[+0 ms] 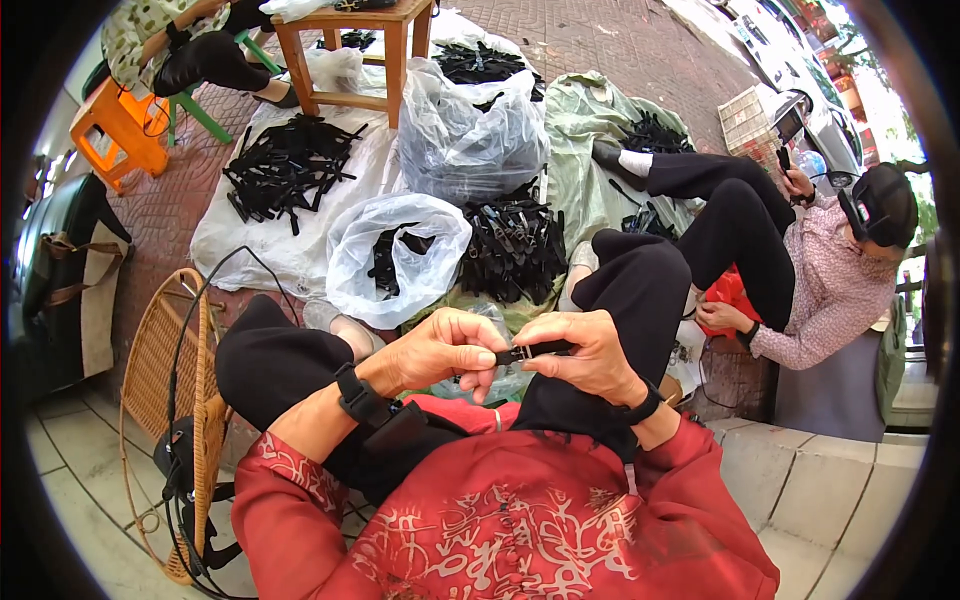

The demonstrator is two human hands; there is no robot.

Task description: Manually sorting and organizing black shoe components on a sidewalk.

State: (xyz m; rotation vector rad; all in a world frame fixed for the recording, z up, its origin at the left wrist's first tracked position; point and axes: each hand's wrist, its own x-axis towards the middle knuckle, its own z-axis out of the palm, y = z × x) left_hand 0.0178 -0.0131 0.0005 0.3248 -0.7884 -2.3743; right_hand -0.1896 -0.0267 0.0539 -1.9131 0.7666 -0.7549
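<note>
Over my lap, both hands meet on a short black strap (549,348) with a small metal buckle (519,354). My left hand (447,350) pinches the strap's left end between thumb and fingertips, just beside the buckle. Thumb and fingers of my right hand (588,352) close on the strap to the right of the buckle. Just beyond my hands lies a heap of black straps with metal buckles (512,248). Left of that heap, an open clear plastic bag (345,268) holds more black pieces.
A black strap pile (290,172) lies on a white sheet (225,225) below a wooden stool (398,75). Behind the heap stands a full plastic bag (470,140). A wicker basket (150,375) is at my left; a person (840,265) sits at right, another person (205,62) far left.
</note>
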